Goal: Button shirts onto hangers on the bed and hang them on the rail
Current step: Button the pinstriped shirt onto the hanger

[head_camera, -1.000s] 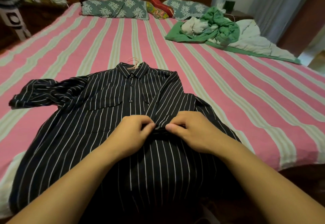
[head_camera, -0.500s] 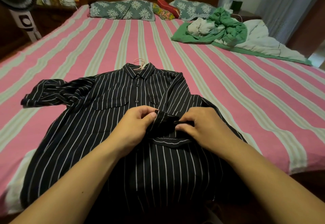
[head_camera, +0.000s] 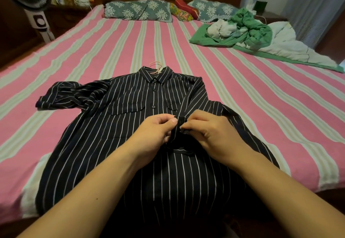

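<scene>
— On the bed (head_camera: 242,92), where's the shirt (head_camera: 130,125)?
— Flat, front up, hanger (head_camera: 155,68) at its collar.
— And the hands?
— Left hand (head_camera: 155,132) and right hand (head_camera: 211,133) both pinch its front edge.

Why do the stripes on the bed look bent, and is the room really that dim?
Head view: the wide-angle lens bows the bed stripes outward toward the edges. Head view: light is dim and warm, the corners fall dark, and the near hem of the striped shirt sinks into shadow. Head view: the left hand and right hand look slightly soft, with no glare.
</scene>
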A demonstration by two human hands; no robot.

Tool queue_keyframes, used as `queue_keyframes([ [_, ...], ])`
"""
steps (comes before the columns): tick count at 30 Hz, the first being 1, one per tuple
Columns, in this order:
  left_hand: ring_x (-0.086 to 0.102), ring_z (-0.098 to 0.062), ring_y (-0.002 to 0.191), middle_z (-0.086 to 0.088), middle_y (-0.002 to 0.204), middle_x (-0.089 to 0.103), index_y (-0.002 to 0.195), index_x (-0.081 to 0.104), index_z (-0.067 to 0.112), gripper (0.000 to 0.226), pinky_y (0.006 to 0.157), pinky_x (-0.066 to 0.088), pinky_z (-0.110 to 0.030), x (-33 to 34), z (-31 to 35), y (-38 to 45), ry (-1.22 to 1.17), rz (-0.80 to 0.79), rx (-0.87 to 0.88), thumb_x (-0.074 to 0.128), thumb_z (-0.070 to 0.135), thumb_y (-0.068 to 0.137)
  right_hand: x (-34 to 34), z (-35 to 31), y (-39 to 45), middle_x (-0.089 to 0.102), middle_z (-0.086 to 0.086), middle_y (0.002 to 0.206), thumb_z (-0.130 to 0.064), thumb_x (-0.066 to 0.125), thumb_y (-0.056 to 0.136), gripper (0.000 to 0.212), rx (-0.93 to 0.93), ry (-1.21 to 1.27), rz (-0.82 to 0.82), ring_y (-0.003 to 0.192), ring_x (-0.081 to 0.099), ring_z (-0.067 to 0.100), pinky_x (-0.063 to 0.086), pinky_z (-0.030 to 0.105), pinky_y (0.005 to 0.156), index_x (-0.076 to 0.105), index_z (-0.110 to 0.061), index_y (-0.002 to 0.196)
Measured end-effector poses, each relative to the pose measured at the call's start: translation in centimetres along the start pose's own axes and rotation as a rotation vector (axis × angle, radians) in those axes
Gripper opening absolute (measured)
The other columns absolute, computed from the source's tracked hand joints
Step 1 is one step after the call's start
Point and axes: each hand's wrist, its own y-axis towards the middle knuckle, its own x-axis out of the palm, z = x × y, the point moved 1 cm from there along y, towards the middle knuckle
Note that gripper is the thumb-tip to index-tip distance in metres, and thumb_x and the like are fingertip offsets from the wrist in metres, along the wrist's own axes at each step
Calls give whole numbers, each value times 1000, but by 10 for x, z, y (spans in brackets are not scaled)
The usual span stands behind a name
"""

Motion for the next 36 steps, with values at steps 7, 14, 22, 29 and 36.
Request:
queue_keyframes([
  [7, 45, -26, 74, -13, 77, 54, 77, 69, 16, 29, 77, 42, -38, -1, 0, 1, 80, -18, 41, 56, 13, 102, 2, -2, 0, 62, -9, 83, -3, 74, 79, 18, 59, 3, 73, 73, 62, 10, 54, 35, 63, 73, -17, 90],
  [14, 45, -11, 65, 1, 70, 56, 92, 67, 8, 18, 65, 41, -22, -2, 4, -3, 237, -62, 43, 55, 11, 104, 2, -3, 1, 58, -13, 82, 3, 75, 73, 28, 153, 47, 64, 76, 56, 5, 46, 23, 69, 64, -21, 81],
  [22, 53, -15, 77, -3, 84, 66, 104, 73, 10, 16, 76, 48, -28, -5, 6, -4, 386, -100, 95, 58, 17, 103, 0, 1, 2, 71, -12, 90, 4, 70, 74, 31, 368, 210, -6, 87, 66, 4, 54, 30, 79, 65, -26, 75],
  [29, 68, -12, 75, -5, 83, 74, 86, 72, 12, 9, 76, 56, -28, 1, 5, -2, 528, 22, 252, 78, 4, 86, -2, -1, 9, 67, -6, 74, 3, 72, 74, 27, 502, 286, -30, 66, 59, 1, 43, 13, 60, 64, -23, 80],
  [36, 66, -10, 76, 4, 78, 69, 82, 79, 16, 13, 71, 54, -24, 1, 0, -8, 763, 234, 638, 84, 4, 78, -1, -5, 13, 75, -13, 78, 4, 73, 77, 31, 507, 378, -39, 78, 70, 0, 51, 14, 72, 81, -25, 87],
])
